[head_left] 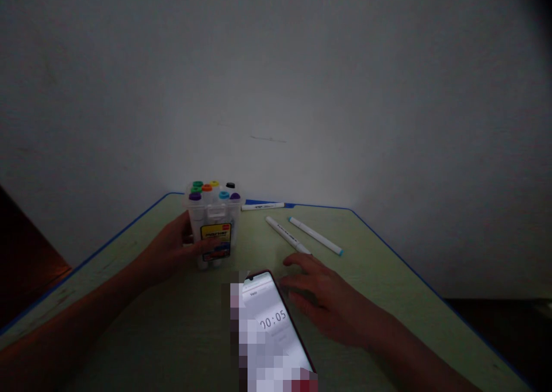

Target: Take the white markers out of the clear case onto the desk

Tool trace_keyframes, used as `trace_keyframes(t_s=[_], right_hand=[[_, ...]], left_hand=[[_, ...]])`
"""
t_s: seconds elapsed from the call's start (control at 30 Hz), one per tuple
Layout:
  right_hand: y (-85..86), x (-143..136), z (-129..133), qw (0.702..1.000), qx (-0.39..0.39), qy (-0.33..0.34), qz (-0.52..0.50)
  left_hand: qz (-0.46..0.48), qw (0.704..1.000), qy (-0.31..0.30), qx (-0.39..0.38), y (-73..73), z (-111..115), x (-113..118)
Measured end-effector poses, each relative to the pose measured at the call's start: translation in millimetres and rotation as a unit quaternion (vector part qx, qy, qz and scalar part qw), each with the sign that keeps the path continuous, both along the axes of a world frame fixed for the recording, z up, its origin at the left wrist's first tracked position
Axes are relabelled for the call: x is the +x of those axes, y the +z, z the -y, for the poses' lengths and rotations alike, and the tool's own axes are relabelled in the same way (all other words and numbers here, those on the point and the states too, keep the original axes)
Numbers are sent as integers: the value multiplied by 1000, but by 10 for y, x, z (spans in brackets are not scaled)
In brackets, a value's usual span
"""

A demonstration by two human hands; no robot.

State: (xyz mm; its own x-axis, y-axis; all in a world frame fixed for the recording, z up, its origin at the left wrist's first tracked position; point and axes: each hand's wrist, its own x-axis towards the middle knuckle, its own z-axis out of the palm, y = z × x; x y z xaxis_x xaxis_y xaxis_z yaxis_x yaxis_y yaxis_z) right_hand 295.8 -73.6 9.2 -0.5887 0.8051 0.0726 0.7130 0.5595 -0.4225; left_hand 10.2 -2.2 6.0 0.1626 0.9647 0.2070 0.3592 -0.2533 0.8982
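Note:
My left hand [179, 245] is wrapped round a clear plastic marker box [215, 214], its thumb across the yellow and black label. Upright markers with green, orange, yellow, black, blue and purple ends stand inside the box. My right hand [325, 294] hovers or rests over the table with fingers apart and nothing held. Just beyond its fingertips lies a white marker with dark lettering [287, 234]. A white marker with light blue ends [316, 235] lies to the right of that one.
Another white marker [263, 206] lies by the table's far edge, beside a blue strip [265, 202]. A phone [276, 317] reading 00:05 is between my hands, partly blurred out. The pale green table [142, 340] has blue edging and meets a grey wall [276, 81].

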Motion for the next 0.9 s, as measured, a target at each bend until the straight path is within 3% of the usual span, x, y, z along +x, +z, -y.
trace_keyframes(t_s=[0.9], right_hand=[[-51, 31, -42, 999, 21, -11, -45]], left_hand=[[-2, 1000, 0, -7, 26, 17, 19]])
